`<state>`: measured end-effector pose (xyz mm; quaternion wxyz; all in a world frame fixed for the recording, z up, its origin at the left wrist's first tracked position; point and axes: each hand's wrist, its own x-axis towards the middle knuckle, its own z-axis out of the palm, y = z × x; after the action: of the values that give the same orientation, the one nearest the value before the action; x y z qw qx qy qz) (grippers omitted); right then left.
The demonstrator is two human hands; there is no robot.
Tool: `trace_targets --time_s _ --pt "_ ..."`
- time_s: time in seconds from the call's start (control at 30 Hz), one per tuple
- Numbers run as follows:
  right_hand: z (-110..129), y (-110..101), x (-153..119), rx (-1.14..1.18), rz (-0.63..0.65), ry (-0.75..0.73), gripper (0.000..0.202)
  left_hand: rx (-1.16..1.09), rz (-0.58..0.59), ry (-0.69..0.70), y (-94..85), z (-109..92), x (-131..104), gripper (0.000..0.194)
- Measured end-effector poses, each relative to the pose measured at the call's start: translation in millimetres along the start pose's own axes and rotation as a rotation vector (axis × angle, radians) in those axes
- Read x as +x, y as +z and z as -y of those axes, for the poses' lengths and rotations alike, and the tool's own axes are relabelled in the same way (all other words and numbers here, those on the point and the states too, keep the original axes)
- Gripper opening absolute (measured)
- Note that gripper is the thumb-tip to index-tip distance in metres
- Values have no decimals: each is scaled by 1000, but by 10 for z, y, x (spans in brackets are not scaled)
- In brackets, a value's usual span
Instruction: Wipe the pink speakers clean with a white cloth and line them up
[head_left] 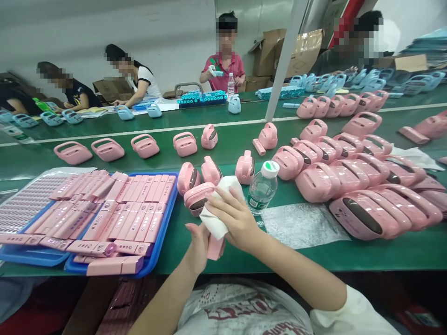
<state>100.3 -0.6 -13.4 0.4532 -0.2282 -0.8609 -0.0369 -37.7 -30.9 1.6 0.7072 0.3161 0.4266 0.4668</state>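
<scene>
My left hand (198, 249) grips a pink rectangular bar (213, 249), whose lower end shows below a white cloth (213, 225). My right hand (234, 215) lies over the cloth with its fingers bent, pressing it around the bar's upper part, which is hidden. Just beyond my hands stand several glossy pink handled housings; the closest one (199, 197) has a dark oval panel. A clear plastic bottle (262, 188) with a white and green cap stands to the right of my right hand.
Blue trays (167, 218) with many pink bars lie at left, beside a perforated white tray (21, 209). Rows of pink housings (352, 174) fill the right, near a bubble-wrap sheet (303, 225). A post (284, 60) rises mid-table. Co-workers sit opposite among blue housings (233, 105).
</scene>
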Motion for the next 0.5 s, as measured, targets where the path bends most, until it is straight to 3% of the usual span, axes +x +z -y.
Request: trace_targets --time_s 0.07,0.13,0.17,0.23,0.3,0.37,0.43,0.5 --pt "2 -18 24 41 17 -72 37 22 -41 23 18 13 5 62" --pt "30 -44 -9 154 35 -179 36 1 -46 51 2 -23 8 72" --pt "43 -63 -39 223 12 -158 34 -17 -25 67 -14 -52 8 76" --pt "51 -110 -97 384 -115 116 36 -45 26 95 -47 -105 8 71" --pt "24 -156 -122 588 -249 615 45 -55 43 105 -66 -131 12 55" --pt "-34 -183 -103 798 -301 1070 53 -59 -10 109 -67 -125 20 47" --pt "-105 -192 -48 919 -335 1332 53 -74 -70 102 -51 -102 24 49" --pt "-155 -191 25 926 -461 1404 51 -98 -86 72 -23 -77 20 56"
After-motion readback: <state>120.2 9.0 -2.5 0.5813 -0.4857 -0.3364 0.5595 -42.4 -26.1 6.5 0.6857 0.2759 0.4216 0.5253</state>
